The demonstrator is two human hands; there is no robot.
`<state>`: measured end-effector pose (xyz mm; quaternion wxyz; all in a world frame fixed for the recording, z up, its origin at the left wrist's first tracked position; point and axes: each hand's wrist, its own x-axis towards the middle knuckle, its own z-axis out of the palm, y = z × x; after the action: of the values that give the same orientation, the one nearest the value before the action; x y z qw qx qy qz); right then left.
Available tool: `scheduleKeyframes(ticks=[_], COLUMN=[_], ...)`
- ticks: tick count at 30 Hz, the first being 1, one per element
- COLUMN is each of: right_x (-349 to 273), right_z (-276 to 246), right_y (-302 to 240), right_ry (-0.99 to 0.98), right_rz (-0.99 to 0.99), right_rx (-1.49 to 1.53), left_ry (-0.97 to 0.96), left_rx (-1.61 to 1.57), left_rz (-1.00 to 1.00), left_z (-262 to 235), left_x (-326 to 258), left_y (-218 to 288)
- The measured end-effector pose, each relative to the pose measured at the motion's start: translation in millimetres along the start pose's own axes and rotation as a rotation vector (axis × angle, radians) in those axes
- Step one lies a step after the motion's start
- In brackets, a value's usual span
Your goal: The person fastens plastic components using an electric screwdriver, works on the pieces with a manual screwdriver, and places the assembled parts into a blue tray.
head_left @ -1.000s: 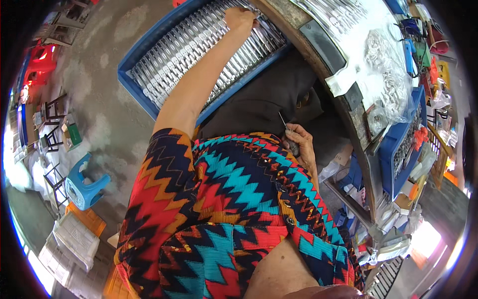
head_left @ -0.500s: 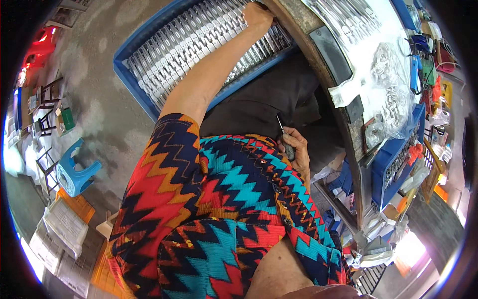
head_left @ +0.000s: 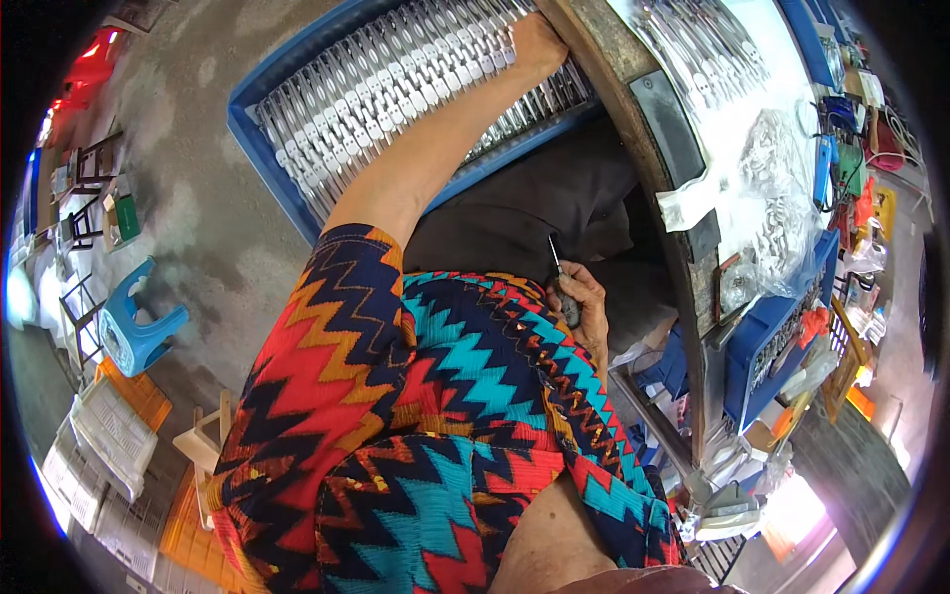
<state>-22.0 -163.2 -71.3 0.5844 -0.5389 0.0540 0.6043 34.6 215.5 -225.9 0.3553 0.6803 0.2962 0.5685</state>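
My left hand (head_left: 540, 46) reaches over the far right end of a blue tray (head_left: 265, 176). It touches the closely packed rows of slim, shiny metal pieces (head_left: 391, 94) there; its fingers are mostly hidden, so whether it grips one does not show. Low in front of my body, my right hand (head_left: 586, 301) is closed around the dark handle of a screwdriver (head_left: 555, 255), whose thin metal shaft points up and away. Dark cloth (head_left: 495, 233) covers my lap between the tray and my patterned top.
On the right, a worn-edged workbench (head_left: 648, 148) carries more metal pieces (head_left: 708, 54) and a clear plastic bag (head_left: 767, 188) of small parts. Beyond its edge sits a blue bin (head_left: 757, 366). A blue stool (head_left: 137, 322) and pale crates (head_left: 114, 445) stand at left.
My left hand has shifted slightly right and down in the picture along the tray's end. The right hand still holds the screwdriver, in nearly the same place. The whole view has shifted a little.
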Motion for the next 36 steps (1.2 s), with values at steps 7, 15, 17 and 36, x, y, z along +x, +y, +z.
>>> scheduleKeyframes(ticks=[7, 15, 17, 36], right_x=[-2, -5, -5, -6], right_z=[-8, -4, -4, -7], right_y=[-1, -3, -1, -4], right_ry=[0.008, 0.01, 0.016, 0.04], right_rz=[-0.02, -0.02, -0.039, -0.019], right_rx=[0.013, -0.02, -0.02, -0.015], left_ry=[-0.29, -0.395, -0.538, -0.229], left_rx=[0.118, 0.231, 0.264, -0.08], left_rz=[-0.386, -0.114, -0.189, -0.609], left_z=[-19, -5, -5, -65], left_x=[2, -19, -18, -27], left_y=[106, 96, 97, 142])
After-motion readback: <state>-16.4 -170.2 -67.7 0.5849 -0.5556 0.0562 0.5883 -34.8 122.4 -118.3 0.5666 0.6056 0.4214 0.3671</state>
